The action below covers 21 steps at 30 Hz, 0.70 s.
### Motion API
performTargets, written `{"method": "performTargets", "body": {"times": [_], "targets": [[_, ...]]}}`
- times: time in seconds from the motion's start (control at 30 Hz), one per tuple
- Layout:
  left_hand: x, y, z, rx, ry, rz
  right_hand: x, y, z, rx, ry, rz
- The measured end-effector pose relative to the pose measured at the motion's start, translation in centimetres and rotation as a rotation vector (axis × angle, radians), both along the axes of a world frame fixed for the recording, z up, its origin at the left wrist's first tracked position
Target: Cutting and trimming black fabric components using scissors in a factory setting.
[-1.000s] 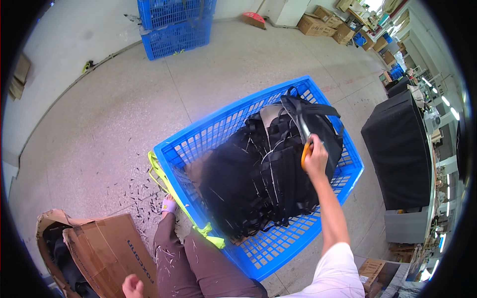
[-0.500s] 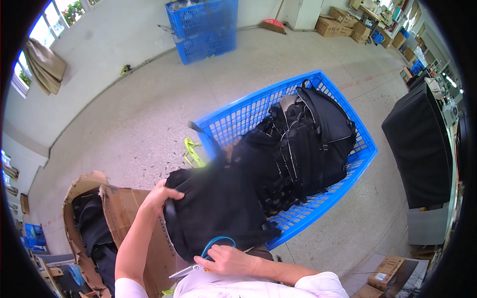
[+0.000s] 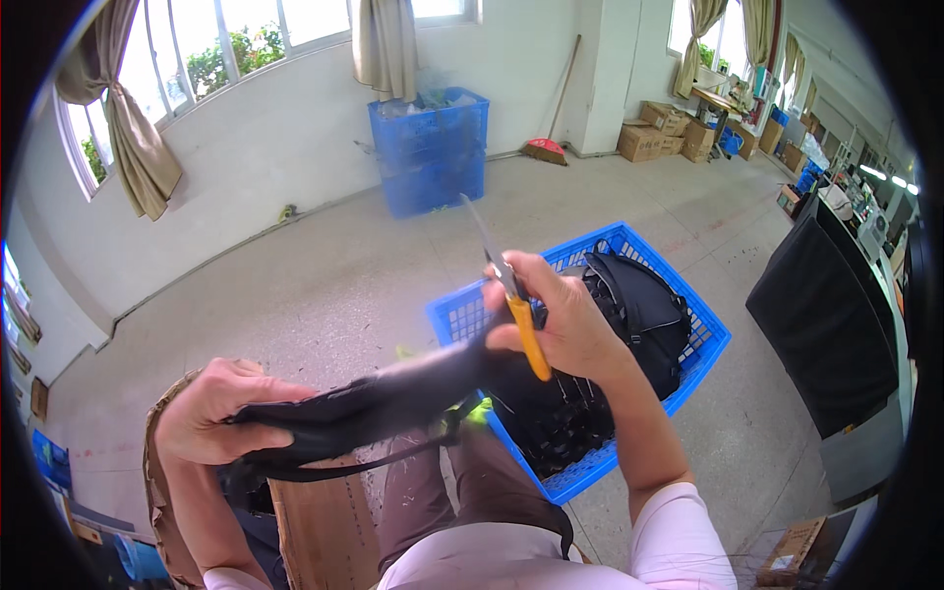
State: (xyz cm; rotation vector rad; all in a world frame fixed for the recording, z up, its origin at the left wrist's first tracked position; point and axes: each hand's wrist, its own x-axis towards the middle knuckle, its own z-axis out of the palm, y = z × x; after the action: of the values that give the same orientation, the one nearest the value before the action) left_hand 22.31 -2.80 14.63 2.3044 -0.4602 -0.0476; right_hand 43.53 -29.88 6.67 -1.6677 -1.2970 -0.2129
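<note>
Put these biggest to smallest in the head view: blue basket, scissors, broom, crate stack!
1. Blue basket
2. Crate stack
3. Scissors and broom: unsure, because the scissors are nearer the camera.

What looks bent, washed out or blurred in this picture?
In the head view, the wall curves with the fisheye lens, and the corners go black; in the same view, the window glares white, and the black fabric item in the left hand is partly smeared, probably by motion.
</note>
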Motion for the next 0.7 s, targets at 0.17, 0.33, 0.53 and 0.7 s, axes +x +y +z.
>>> {"method": "performTargets", "body": {"times": [0.17,0.33,0.53,0.7], "targets": [[-4.4,5.5,-1.2,-0.13,0.013,0.064,-3.4,-2.1,-5.4,-0.381,0.479,0.368],[-5.8,9.3,-11.9,-0.35,0.281,0.559,-10.5,-2.8,-15.6,-0.438,1.105,0.674],[-4.0,7.8,-14.5,-0.645,0.285,0.783,-12.1,-5.1,-16.2,-0.279,1.401,0.491],[-3.2,7.4,-14.2,-0.687,0.223,0.831,-10.9,-5.6,-13.3,-0.242,1.344,0.445]]}}
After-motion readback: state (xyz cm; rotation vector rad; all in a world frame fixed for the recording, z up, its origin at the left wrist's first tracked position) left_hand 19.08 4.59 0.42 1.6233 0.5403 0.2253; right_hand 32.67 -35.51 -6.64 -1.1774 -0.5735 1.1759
